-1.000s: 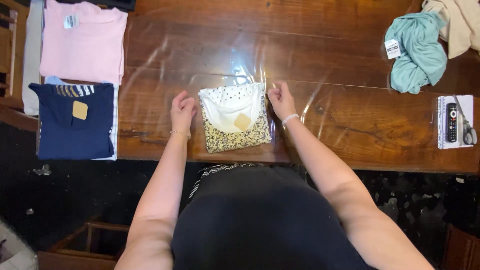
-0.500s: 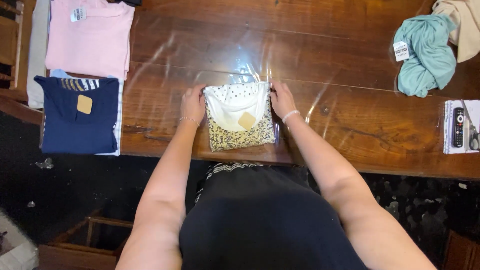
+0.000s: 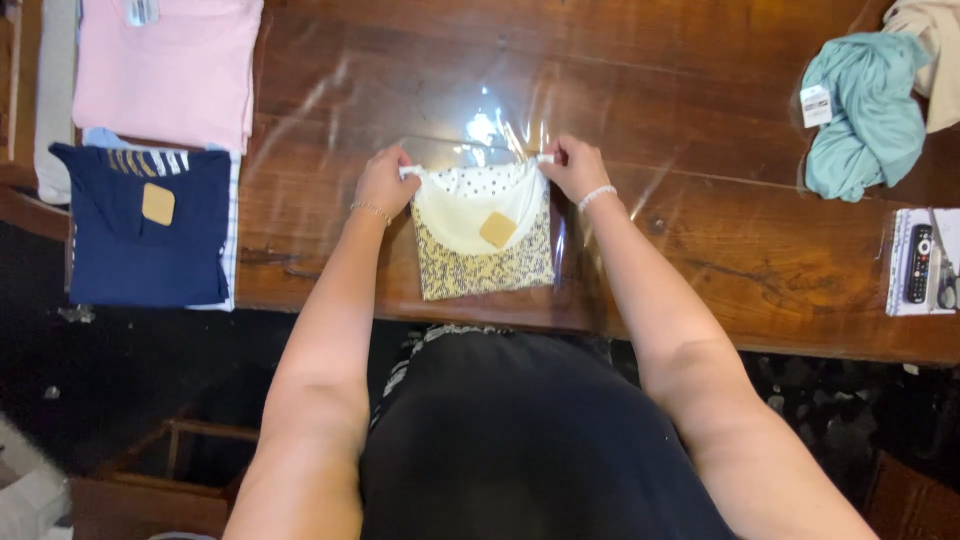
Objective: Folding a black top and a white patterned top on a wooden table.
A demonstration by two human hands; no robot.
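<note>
Left hand (image 3: 383,183) and right hand (image 3: 573,168) each pinch a top corner of the folded garment (image 3: 483,235) inside a clear bag (image 3: 490,135) at the surface's (image 3: 650,90) near edge. Navy shirt (image 3: 140,240) lies left, teal cloth (image 3: 868,115) and remote (image 3: 918,263) right, all well apart.

arms: bare, no sleeves seen
left hand (image 3: 385,183): thin chain bracelet worn at the wrist
right hand (image 3: 573,167): white beaded bracelet worn at the wrist
torso: black garment, patterned trim
</note>
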